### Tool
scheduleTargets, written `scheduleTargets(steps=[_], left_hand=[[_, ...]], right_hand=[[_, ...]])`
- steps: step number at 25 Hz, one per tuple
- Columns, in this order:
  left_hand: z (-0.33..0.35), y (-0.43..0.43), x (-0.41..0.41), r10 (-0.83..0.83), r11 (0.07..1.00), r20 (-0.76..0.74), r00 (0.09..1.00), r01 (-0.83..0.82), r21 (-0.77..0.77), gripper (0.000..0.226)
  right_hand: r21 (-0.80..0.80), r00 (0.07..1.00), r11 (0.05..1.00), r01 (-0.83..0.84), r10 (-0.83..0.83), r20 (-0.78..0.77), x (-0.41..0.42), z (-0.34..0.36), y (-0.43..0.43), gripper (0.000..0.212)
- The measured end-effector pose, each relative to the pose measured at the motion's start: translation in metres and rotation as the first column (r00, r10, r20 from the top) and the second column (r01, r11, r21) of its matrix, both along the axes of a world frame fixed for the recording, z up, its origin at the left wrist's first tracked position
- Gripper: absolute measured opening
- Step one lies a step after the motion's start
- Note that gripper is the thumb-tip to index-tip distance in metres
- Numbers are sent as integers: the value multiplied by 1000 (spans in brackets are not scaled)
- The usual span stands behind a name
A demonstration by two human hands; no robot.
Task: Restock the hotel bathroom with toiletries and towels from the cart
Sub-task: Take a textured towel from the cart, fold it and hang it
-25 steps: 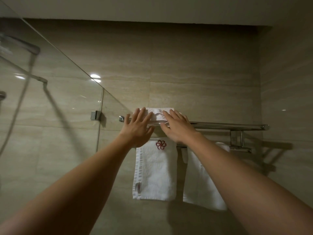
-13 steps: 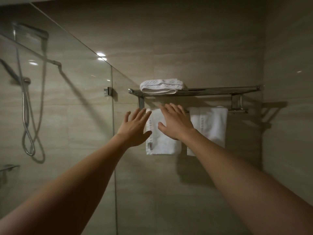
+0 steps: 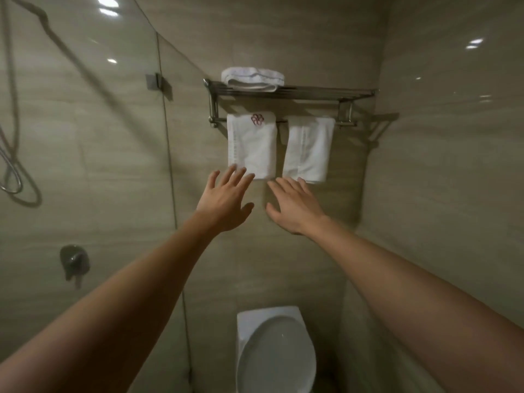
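**Q:** What has moved since the earlier frame?

**A:** Both hands have been lowered away from the rack. The left hand (image 3: 224, 202) and right hand (image 3: 295, 207) are now seen below the hanging towels, fingers straight and spread, with nothing held. The crested towel (image 3: 252, 146) is overlapped at its hem by the left fingertips; contact cannot be told.

**Q:** What is meant for the task?

**A:** A folded towel (image 3: 252, 79) is left lying on the left end of the chrome rack (image 3: 326, 93). The crested towel and a plain towel (image 3: 307, 148) are hung side by side from the bar beneath. The towel step is judged finished here. The cart is not shown.

**Q:** And the room?

**A:** Glossy beige wall tiles (image 3: 439, 165) are shown. At left, a shower hose (image 3: 11, 165) and a valve (image 3: 74, 260) are seen through a glass shower panel (image 3: 113, 137). A white toilet (image 3: 275, 355), lid closed, is seen directly below.
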State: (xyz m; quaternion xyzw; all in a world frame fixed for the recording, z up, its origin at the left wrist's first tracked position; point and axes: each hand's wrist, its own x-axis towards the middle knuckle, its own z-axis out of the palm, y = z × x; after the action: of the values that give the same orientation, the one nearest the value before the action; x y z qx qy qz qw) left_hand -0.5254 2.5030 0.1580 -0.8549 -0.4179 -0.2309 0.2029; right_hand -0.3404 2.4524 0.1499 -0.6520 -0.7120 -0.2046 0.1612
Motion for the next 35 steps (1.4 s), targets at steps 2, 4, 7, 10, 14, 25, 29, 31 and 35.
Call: scheduleTargets(steps=[2,4,7,10,14,25,29,31,35], left_hand=[[-21,-27,-1,-30,999,-22,999,29,-30,74],[-39,-51,-5,-22,999,-42,999,20,-40,73],[-60,-93,-8,7,996,-17,1000,-8,-89,72],[-82,-144,-6,28,990,-17,999,-30,-137,71],[-106,-211,-5,45,989,-63,997,-53,-139,68],[-256,-448,-58,372,857,-102,923,-383,-345,65],[-275,-524,-84,444,817,-156,882,-470,-334,66],[-282,-565,-93,478,797,-113,871,-484,-362,67],[-303,-659,-111,509,794,-49,860,-491,-358,66]], right_hand=[[-64,1000,998,18,-18,3,-11,-17,-36,66],[-86,1000,996,18,-19,-8,-19,-32,-67,65],[-101,998,995,1,-6,-55,-25,-47,-111,65],[-107,998,994,-14,7,-64,-24,-69,-153,66],[-126,991,989,-84,69,-116,-20,-103,-206,66],[-329,894,832,-448,430,-129,-56,-254,-366,65],[-312,865,806,-502,473,-171,-76,-265,-423,65],[-320,859,797,-512,476,-188,-84,-269,-458,66],[-245,829,794,-556,508,-233,-102,-285,-546,67]])
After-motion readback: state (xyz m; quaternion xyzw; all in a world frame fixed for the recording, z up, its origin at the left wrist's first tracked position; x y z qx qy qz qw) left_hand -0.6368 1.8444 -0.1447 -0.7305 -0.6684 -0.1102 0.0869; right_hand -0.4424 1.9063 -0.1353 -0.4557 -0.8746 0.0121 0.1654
